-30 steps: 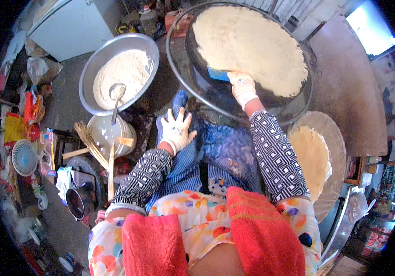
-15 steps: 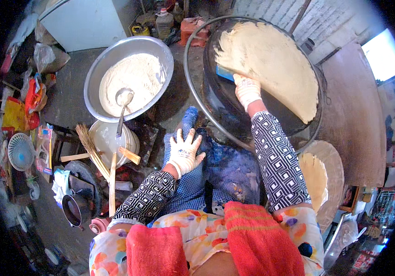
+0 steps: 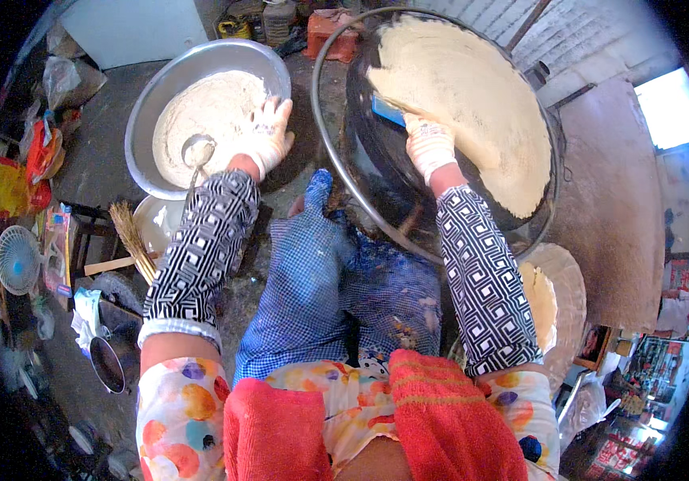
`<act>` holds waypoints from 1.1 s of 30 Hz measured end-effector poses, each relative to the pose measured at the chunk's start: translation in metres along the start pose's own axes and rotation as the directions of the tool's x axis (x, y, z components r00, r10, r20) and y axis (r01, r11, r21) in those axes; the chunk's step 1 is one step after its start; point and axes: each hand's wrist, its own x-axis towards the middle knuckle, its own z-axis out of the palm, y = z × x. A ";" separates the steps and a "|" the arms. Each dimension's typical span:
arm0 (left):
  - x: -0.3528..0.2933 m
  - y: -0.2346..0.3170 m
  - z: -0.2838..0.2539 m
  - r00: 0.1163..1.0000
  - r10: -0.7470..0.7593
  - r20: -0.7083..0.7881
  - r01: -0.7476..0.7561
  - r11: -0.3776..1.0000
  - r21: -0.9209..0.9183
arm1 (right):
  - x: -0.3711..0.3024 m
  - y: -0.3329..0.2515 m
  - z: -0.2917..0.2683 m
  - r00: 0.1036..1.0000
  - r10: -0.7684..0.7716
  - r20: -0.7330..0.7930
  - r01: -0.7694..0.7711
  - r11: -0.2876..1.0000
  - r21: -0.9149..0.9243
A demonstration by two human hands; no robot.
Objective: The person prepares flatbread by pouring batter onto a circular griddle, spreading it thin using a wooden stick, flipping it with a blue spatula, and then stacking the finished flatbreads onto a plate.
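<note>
the right hand (image 3: 430,146), in a pale glove, is at the griddle in the upper right of the frame. its fingers are closed around a blue scraper (image 3: 388,111), whose blade sticks out to the left of the hand. the scraper lies at the near left edge of a wide sheet of pale batter (image 3: 472,104), which covers most of the dark round griddle (image 3: 396,167); the bare dark part shows below and to the left of the hand. a metal ring (image 3: 320,120) runs around the griddle.

the left hand (image 3: 260,144), gloved too, is at the lower right side of a wide metal bowl (image 3: 142,120) in the upper left of the frame. its fingers are stretched out and slightly spread, pinching nothing; whether they touch the rim i cannot tell. the bowl holds more of the pale mixture (image 3: 212,96), with a ladle (image 3: 198,148) resting in it, its handle partly hidden by the left sleeve.

below the bowl stands a pale bucket (image 3: 154,223), half covered by the left forearm, with a straw brush (image 3: 126,228) beside it. at the right of the frame, a thin flat cake (image 3: 538,297) lies on a round tray (image 3: 573,280), partly behind the right sleeve.
</note>
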 end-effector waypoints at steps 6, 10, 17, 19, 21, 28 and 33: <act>0.056 -0.008 0.024 0.815 0.578 -0.022 -0.534 0.767 0.356 | -0.005 -0.004 0.003 1.000 0.001 -0.026 -0.002 0.999 -0.046; 0.004 0.072 0.067 0.757 0.569 0.320 -0.652 0.683 0.328 | -0.003 -0.008 -0.003 0.999 0.039 0.018 -0.039 0.998 -0.041; -0.128 0.272 0.016 0.654 0.663 0.365 -0.649 0.739 -0.181 | 0.007 0.004 -0.012 0.991 0.133 -0.003 -0.132 0.981 -0.144; -0.148 0.260 -0.003 0.620 0.740 0.260 -0.667 0.672 -0.323 | 0.016 -0.006 -0.015 0.996 0.094 0.003 -0.093 0.989 -0.116; -0.160 0.246 -0.021 0.569 0.811 0.134 -0.689 0.560 -0.460 | 0.020 -0.007 -0.021 0.991 0.128 0.039 -0.125 0.988 -0.088; -0.051 0.054 -0.078 0.975 0.082 -0.206 -0.175 0.856 -0.486 | 0.012 0.002 -0.020 0.989 0.125 -0.077 -0.135 0.981 -0.138; -0.050 0.029 -0.068 0.988 -0.049 -0.148 -0.041 0.835 -0.548 | 0.009 0.017 -0.024 0.971 0.229 0.073 -0.230 0.973 0.005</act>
